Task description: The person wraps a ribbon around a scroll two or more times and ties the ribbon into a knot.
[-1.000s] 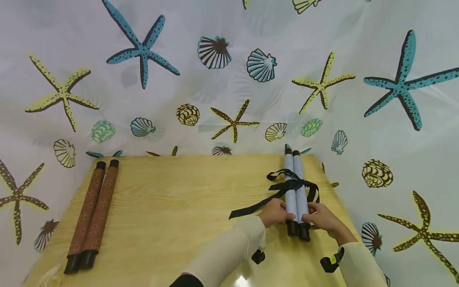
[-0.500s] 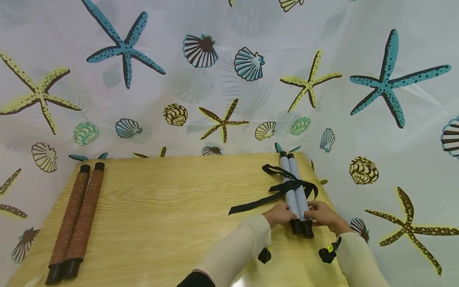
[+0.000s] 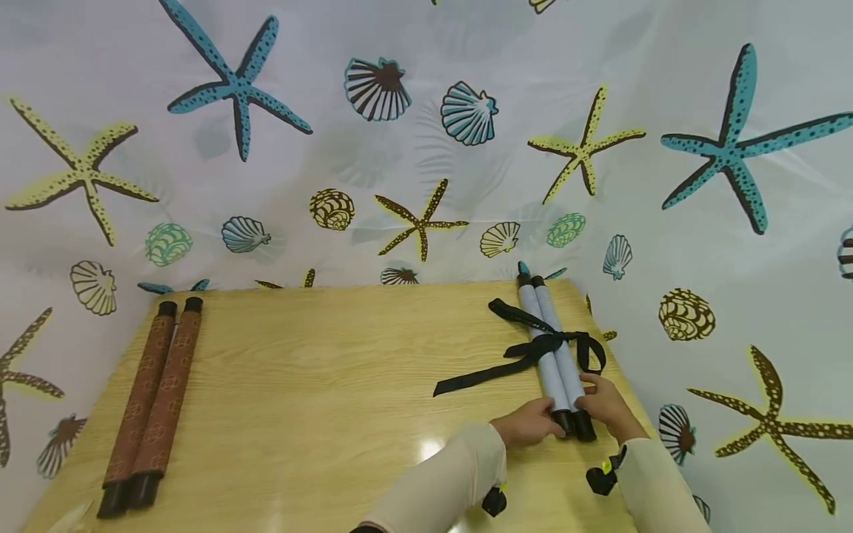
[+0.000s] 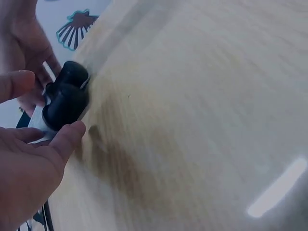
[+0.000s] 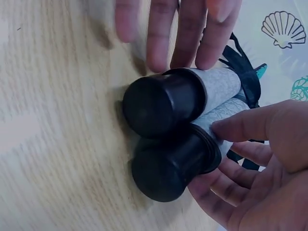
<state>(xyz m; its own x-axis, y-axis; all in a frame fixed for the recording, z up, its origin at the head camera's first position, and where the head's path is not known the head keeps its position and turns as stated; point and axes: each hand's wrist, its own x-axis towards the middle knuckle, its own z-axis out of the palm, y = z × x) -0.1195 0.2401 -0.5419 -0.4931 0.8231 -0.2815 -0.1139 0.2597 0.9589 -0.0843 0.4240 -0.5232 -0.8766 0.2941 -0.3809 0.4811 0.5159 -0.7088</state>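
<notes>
A light grey-blue scroll [image 3: 552,377], rolled from both ends into two side-by-side rolls, lies at the right of the table. A black ribbon [image 3: 545,343] is tied round its middle, one long tail trailing left. Black knobs [image 5: 163,103] cap the near ends. My right hand [image 3: 608,409] grips the right-hand roll just above its knob, thumb on top and fingers round the side and underneath, as the right wrist view shows. Beside the left-hand roll, my left hand [image 3: 529,423] has its fingers extended along the near end, the thumb off the scroll.
A brown patterned scroll [image 3: 149,414], also in two rolls with black ends, lies along the table's left side. Wood-grain tabletop [image 3: 320,385] spreads between the two scrolls. A curtain [image 3: 373,163] printed with starfish and shells surrounds the back and sides.
The grey-blue scroll's near end has swung right, so it slants more. My left hand has slid toward the knob and loosened from its roll; my right hand keeps its grip. The head view has shifted.
</notes>
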